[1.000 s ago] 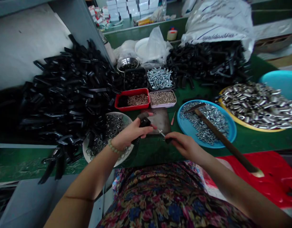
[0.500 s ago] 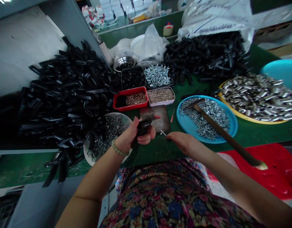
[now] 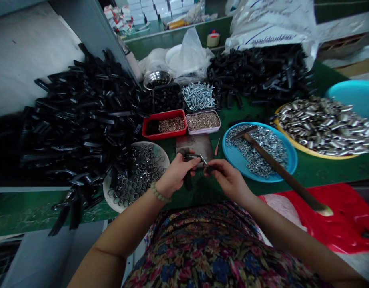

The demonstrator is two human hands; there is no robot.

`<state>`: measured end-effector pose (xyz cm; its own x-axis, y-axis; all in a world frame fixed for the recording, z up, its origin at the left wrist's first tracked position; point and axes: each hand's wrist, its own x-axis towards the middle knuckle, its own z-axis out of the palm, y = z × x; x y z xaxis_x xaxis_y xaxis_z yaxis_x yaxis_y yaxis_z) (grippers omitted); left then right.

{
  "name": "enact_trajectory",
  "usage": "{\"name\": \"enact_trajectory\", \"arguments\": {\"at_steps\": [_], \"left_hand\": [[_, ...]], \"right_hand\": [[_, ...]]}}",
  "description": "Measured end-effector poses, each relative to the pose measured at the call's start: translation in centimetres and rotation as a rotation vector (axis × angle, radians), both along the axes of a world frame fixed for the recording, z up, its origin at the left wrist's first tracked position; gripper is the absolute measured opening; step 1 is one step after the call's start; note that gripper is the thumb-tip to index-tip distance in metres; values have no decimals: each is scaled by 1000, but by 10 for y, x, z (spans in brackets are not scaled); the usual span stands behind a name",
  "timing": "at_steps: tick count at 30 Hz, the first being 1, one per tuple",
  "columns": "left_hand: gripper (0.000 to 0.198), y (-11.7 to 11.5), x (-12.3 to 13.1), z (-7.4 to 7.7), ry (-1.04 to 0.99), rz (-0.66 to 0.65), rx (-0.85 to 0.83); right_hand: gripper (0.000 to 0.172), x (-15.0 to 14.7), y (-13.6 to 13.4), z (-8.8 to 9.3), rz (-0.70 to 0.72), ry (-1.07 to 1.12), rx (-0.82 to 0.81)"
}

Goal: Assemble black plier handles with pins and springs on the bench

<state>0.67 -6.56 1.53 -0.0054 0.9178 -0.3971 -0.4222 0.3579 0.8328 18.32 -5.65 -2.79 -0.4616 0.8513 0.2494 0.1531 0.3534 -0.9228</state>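
Observation:
My left hand [image 3: 179,171] is closed round a black handle-like part [image 3: 188,182], whose lower end sticks out below the fingers. A dark wrap covers one of its fingertips. My right hand [image 3: 228,176] pinches a small silver bolt-like piece [image 3: 203,161] with a dark end, partly hidden by the fingers. The silver piece meets the black part between the two hands, though whether it sits inside cannot be made out. Beneath and behind the hands lies a flat metal plate [image 3: 199,143]. A small screwdriver-like tool [image 3: 217,149] with a pink handle lies beside the plate.
A hammer [image 3: 274,162] rests across a blue tray of nuts [image 3: 225,154]. Rings fill a white dish [image 3: 108,196] at left, beside heaped black parts [image 3: 82,116]. Behind stand a red box [image 3: 147,135] and a bin of bolts [image 3: 198,96]. Metal sleeves [image 3: 325,126] are piled at right.
My hands have come together, and the silver piece in my right hand now meets the black part. My left index finger, stretched out before, is now bent in.

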Motion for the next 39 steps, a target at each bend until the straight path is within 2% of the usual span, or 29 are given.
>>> {"name": "enact_trajectory", "arguments": {"at_steps": [2, 3, 4, 8, 10, 13, 14, 17, 19, 21, 24, 28, 31, 35, 39], "left_hand": [[50, 1, 0, -1, -7, -8, 2], [51, 1, 1, -2, -11, -12, 3], [52, 2, 1, -3, -12, -19, 5], [53, -1, 3, -11, 8, -55, 48], [53, -4, 3, -14, 2, -71, 86], [51, -8, 2, -15, 6, -113, 137], [49, -9, 0, -15, 40, -136, 144], [45, -11, -6, -8, 234, -252, 141], [44, -12, -12, -2, 327, -346, 155], [45, -14, -15, 1, 335, -396, 202], [47, -16, -17, 1, 283, -410, 297], [57, -21, -13, -3, 285, -418, 343], [61, -24, -9, -5, 256, -346, 308], [64, -27, -5, -5, 120, -254, 263], [64, -28, -3, -4, 73, -182, 276]], "right_hand": [[16, -2, -3, -4, -39, 122, -150], [16, -2, -3, -5, -34, 131, -168], [17, 0, -3, -5, -19, 100, -140], [22, 10, 0, 4, 117, -133, 141], [21, 12, -2, 7, 138, -113, 105], [21, 11, -7, 6, 101, 13, -79], [21, 11, -9, 4, 104, 18, -75], [23, 15, -8, 3, 213, -104, 96], [24, 18, -5, 8, 305, -158, 98], [21, 19, -2, 15, 342, -98, -57], [14, 16, 2, 21, 377, 161, -370], [32, 11, 3, 17, 452, 401, -656], [30, 10, 1, 16, 404, 448, -690], [17, 6, -6, 21, 233, 419, -559], [19, 2, -13, 26, 143, 393, -480]]}}
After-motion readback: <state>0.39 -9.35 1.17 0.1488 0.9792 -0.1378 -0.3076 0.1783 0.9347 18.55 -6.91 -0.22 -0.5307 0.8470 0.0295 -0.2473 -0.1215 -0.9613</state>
